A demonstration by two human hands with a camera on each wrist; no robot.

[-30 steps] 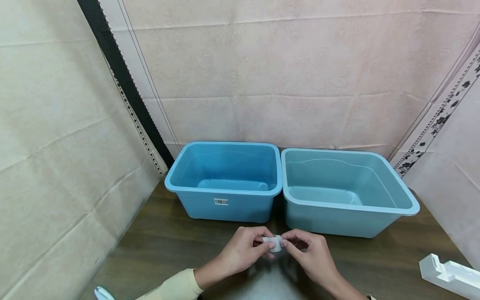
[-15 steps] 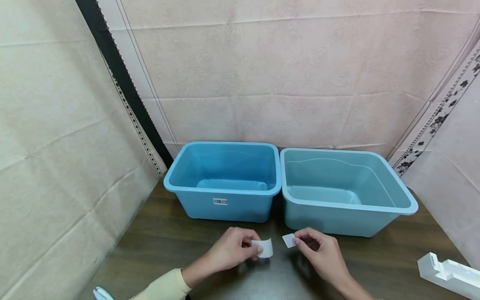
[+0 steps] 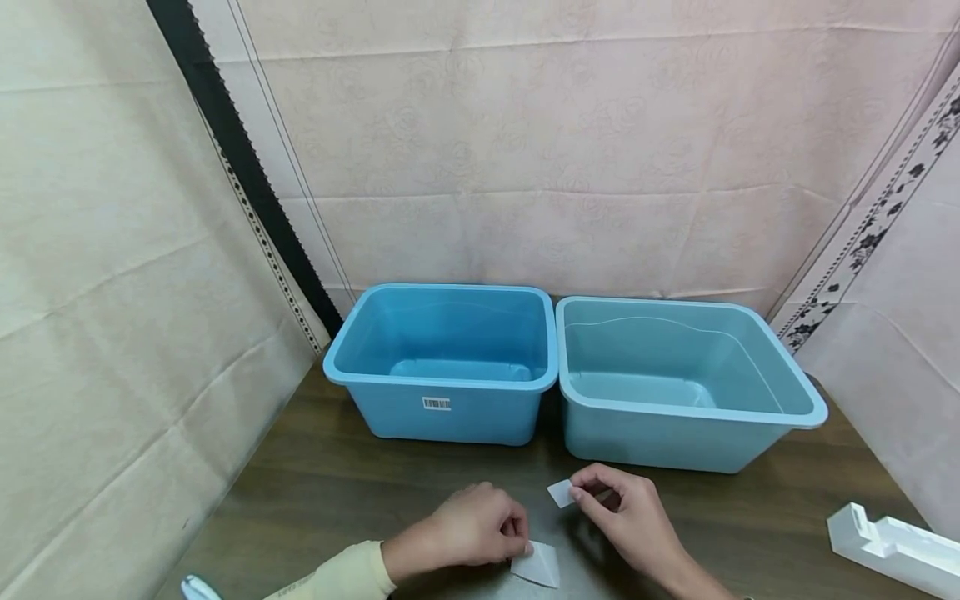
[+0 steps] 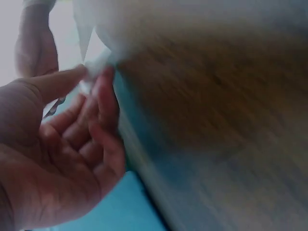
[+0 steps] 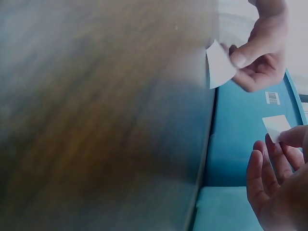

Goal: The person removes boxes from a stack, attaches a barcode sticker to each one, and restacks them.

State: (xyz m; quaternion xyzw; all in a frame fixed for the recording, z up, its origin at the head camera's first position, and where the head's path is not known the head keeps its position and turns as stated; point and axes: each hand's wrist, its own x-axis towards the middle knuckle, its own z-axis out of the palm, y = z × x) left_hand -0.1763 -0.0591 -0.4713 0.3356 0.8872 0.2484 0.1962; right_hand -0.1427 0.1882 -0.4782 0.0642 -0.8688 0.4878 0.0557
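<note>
In the head view, my left hand (image 3: 480,527) pinches a white piece of paper (image 3: 538,566) low over the table. The right wrist view shows that paper (image 5: 220,66) slightly curved, held at one edge between thumb and fingers. To the right and a little farther back, my right hand (image 3: 626,515) holds a smaller white paper square (image 3: 560,493) by its corner, between thumb and forefinger. The other fingers of the right hand (image 5: 281,180) are loosely bent in the right wrist view. A gap separates the two papers. The left wrist view is dim and blurred around the left fingertips (image 4: 107,79).
Behind the hands stand a blue bin (image 3: 480,417) with a barcode label (image 3: 437,403) and a paler teal bin (image 3: 675,437), side by side. A white notched block (image 3: 892,550) lies at the right. A light blue object (image 3: 198,588) pokes in at lower left.
The hands, together at first, have moved apart, each with a white paper piece. The left hand has since come down and nearer with its paper; the right has shifted slightly left and nearer.
</note>
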